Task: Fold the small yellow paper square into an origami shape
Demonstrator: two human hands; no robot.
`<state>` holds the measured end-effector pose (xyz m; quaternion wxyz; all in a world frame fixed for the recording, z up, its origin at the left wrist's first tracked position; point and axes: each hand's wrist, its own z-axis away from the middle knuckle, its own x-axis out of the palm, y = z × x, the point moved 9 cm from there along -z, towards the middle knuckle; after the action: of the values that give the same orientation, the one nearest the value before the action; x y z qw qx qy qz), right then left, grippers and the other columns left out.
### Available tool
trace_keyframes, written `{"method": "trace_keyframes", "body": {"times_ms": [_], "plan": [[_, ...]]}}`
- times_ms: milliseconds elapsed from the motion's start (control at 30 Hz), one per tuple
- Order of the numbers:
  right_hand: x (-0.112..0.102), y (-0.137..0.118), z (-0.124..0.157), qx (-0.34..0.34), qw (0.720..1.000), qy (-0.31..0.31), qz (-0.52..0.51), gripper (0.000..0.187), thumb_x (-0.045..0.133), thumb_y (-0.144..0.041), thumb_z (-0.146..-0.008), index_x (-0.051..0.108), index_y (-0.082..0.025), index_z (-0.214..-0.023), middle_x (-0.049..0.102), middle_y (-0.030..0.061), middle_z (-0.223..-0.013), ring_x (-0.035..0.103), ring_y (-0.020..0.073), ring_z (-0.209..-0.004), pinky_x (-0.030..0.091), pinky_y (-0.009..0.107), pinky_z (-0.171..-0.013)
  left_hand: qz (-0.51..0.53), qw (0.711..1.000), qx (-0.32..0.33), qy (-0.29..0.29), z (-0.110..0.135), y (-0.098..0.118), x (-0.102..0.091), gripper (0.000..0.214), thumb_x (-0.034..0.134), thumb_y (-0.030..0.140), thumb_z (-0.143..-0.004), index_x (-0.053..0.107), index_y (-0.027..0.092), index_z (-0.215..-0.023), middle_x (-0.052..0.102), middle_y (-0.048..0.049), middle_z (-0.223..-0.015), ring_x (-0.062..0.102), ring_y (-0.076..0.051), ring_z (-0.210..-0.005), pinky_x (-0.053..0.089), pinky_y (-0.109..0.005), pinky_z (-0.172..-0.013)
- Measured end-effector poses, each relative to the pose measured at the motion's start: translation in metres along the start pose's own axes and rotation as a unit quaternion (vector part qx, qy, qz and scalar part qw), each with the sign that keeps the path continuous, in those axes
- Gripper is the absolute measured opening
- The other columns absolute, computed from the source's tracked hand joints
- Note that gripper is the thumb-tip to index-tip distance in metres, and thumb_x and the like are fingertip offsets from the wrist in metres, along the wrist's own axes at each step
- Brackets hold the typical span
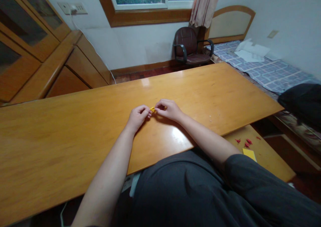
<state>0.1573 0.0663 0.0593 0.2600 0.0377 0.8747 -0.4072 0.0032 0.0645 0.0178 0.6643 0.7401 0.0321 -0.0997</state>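
Centrally, both hands' fingers pinch folded yellow paper [152,109] above the table [62,136], edges distant.

Left hand [137,117], right hand [168,109] bare; forearms bare past elbow. Dark grey short sleeve [253,173] on right arm; dark grey shirt [180,190], soft folds.

Dark office chair [188,46], patterned bed [271,73], wooden cabinets [37,46], red paper bits [244,142].

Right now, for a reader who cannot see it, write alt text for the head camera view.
The left hand and right hand pinch a small yellow folded paper between them over a long wooden table. On a lower table to the right lie red paper pieces and a yellow sheet.
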Motion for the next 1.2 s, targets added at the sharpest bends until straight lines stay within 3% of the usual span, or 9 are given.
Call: {"method": "trace_keyframes", "body": {"times_ms": [233, 367, 933, 1200], "plan": [[0.001, -0.018, 0.002, -0.13, 0.989, 0.011, 0.072, 0.011, 0.061, -0.024, -0.091, 0.07, -0.018, -0.089, 0.065, 0.0057, -0.087, 0.058, 0.0135, -0.077, 0.049, 0.027, -0.072, 0.015, 1.0, -0.02, -0.012, 0.002, 0.003, 0.004, 0.025, 0.066, 0.04, -0.073, 0.065, 0.016, -0.068, 0.067, -0.0021, -0.065, 0.061, -0.012, -0.058, 0.05, -0.023, -0.058], [0.005, -0.022, 0.003, -0.162, 0.981, 0.004, 0.109, 0.012, 0.06, -0.025, -0.093, 0.069, -0.018, -0.089, 0.065, 0.007, -0.088, 0.06, 0.0159, -0.083, 0.05, 0.029, -0.076, 0.002, 1.0, -0.01, -0.014, 0.002, 0.002, 0.003, 0.025, 0.065, 0.04, -0.075, 0.065, 0.016, -0.069, 0.067, -0.0021, -0.066, 0.062, -0.013, -0.059, 0.05, -0.023, -0.059], [0.01, -0.014, 0.004, -0.135, 0.977, -0.023, 0.165, 0.015, 0.057, -0.027, -0.095, 0.069, -0.019, -0.09, 0.065, 0.0076, -0.088, 0.058, 0.0173, -0.082, 0.046, 0.03, -0.075, -0.152, 0.985, 0.073, -0.029, 0.003, 0.015, 0.008, 0.024, 0.056, 0.037, -0.083, 0.066, 0.019, -0.07, 0.067, -0.0025, -0.066, 0.062, -0.016, -0.065, 0.05, -0.025, -0.063], [0.007, -0.018, 0.002, -0.135, 0.977, -0.014, 0.166, 0.017, 0.055, -0.025, -0.095, 0.068, -0.017, -0.088, 0.065, 0.0072, -0.085, 0.057, 0.0164, -0.079, 0.046, 0.029, -0.073, -0.127, 0.99, 0.061, -0.016, 0.001, 0.008, 0.005, 0.023, 0.056, 0.035, -0.083, 0.066, 0.018, -0.072, 0.067, -0.0016, -0.066, 0.063, -0.015, -0.064, 0.05, -0.025, -0.063]]}}
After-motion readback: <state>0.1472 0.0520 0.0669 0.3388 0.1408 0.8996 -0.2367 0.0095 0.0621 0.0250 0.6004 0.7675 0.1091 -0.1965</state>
